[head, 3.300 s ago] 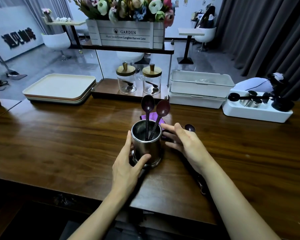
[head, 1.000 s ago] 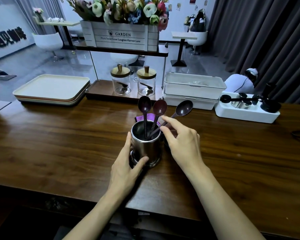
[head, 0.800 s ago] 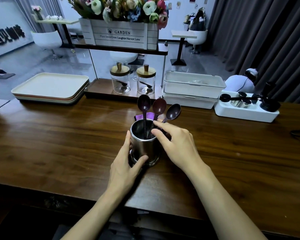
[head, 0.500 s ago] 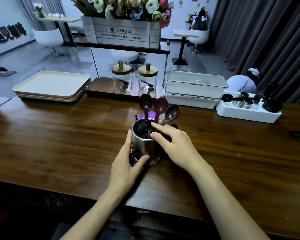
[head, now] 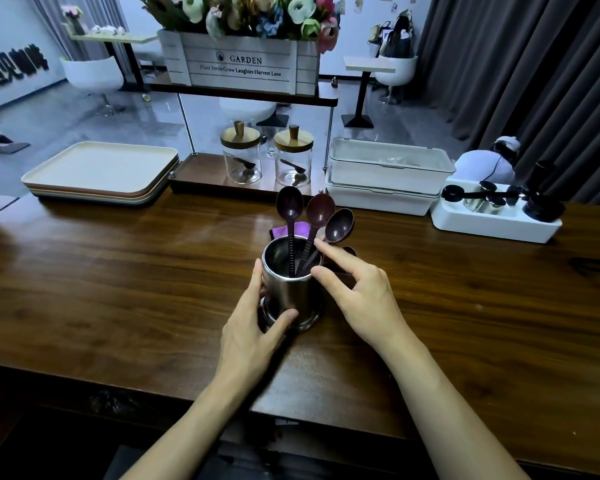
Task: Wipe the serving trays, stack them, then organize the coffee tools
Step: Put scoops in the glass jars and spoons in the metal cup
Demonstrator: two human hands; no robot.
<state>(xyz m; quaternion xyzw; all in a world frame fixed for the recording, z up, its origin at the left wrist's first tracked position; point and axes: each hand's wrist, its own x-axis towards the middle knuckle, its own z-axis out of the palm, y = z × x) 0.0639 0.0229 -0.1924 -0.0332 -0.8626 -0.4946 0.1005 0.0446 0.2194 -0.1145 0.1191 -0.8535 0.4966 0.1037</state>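
Head view, frame centre: left hand [head: 253,327] wraps the rigid, slick steel cup [head: 289,282]; right hand [head: 357,292] spread, empty. Grip light spoons [head: 321,216] by ribbed handles.

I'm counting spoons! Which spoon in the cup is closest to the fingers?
The rightmost spoon; its bowl hangs lowest, just above the right hand's fingers.
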